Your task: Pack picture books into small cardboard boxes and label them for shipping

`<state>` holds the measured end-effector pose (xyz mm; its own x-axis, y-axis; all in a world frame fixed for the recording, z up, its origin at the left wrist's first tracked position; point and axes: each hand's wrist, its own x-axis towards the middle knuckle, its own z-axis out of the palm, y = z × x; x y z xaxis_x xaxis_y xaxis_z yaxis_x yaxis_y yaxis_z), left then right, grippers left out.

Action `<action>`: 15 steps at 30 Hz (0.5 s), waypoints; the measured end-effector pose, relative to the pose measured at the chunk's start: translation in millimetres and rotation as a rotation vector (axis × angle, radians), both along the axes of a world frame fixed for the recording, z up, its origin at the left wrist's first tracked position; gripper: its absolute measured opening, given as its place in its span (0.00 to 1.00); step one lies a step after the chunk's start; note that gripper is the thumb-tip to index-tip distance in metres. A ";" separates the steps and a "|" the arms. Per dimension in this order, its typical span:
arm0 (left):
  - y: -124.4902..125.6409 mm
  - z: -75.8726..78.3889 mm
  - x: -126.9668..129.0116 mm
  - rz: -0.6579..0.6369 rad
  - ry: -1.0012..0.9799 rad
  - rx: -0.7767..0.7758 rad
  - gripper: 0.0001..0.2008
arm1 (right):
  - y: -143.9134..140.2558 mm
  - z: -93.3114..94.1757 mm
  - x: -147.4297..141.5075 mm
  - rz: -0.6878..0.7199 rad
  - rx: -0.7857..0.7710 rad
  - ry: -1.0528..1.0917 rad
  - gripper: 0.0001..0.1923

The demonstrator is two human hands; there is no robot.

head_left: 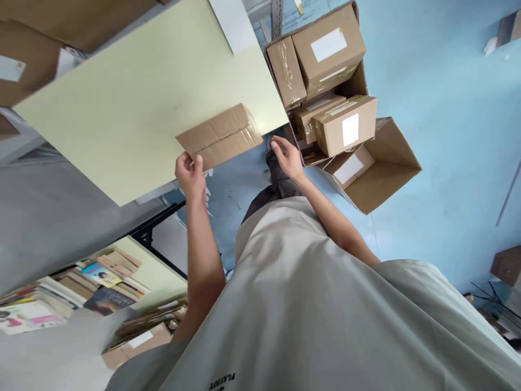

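A taped brown cardboard box [220, 136] lies tilted across the edge of the pale yellow table [134, 108], its near side jutting past the edge. My left hand [191, 172] grips the box's near left corner, with thumb and fingers closed there. Just off the box's right end is my right hand [288, 157], apart from it, with loosely bent fingers and nothing visible in them. Clear shiny tape shows on the right end of the box.
Right of the table stands a large open carton [362, 79] packed with several taped, labelled boxes. Beside it an open carton [393, 163] sits on the blue floor [439, 98]. White paper [234, 24] lies on the table's far side. Books [101, 274] fill a lower-left table.
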<state>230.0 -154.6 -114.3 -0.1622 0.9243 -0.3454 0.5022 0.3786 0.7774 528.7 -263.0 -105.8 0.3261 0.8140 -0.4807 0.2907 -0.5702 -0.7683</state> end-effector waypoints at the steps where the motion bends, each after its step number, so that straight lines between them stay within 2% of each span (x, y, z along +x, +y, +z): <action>1: 1.4 -1.1 2.8 0.001 -0.002 0.012 0.21 | -11.4 -3.9 6.6 -0.022 -0.013 -0.007 0.44; 6: 7.2 -1.4 28.0 0.018 -0.048 -0.002 0.19 | -50.9 -27.6 54.0 -0.149 -0.101 0.009 0.43; 9: 10.4 -1.4 50.3 0.003 -0.047 -0.027 0.18 | -52.4 -39.7 83.7 -0.217 -0.142 0.008 0.39; 11: 14.9 2.6 65.8 -0.020 -0.005 -0.042 0.22 | -45.2 -45.3 99.4 -0.238 -0.124 0.011 0.37; 13: 20.0 15.5 82.3 -0.010 0.124 -0.008 0.27 | -33.8 -51.9 111.6 -0.233 -0.087 0.025 0.35; 15: 22.1 39.0 102.5 0.010 0.286 0.101 0.29 | -21.4 -63.4 121.2 -0.218 -0.067 0.036 0.33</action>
